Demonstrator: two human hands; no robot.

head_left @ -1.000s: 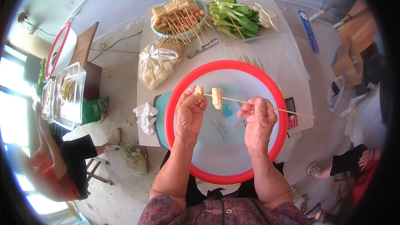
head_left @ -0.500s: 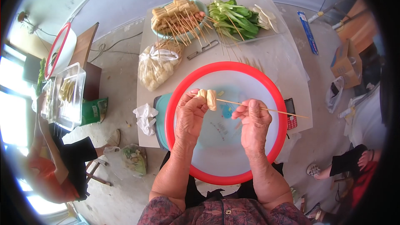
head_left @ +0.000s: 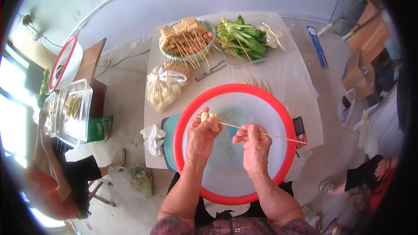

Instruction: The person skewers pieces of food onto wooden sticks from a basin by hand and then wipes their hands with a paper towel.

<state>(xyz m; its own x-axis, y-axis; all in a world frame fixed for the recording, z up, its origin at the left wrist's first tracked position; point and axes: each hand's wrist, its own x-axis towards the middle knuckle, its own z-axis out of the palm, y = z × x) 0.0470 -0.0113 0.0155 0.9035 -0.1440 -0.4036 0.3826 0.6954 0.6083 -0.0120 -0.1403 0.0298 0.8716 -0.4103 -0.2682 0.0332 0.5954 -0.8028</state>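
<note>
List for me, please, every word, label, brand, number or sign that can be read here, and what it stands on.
None can be read.
Long blue package: markings too small and blurred.
Green bag: pale label, too blurred.
Phone: key markings too small.

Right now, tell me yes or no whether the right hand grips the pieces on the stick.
No, the left hand grips the pieces, while the right hand holds the bare part of the stick.

The pale table (head_left: 300, 98) bears a bowl (head_left: 213, 28) of skewers (head_left: 191, 24), a tied bag (head_left: 166, 91) and a phone (head_left: 299, 128).
</note>
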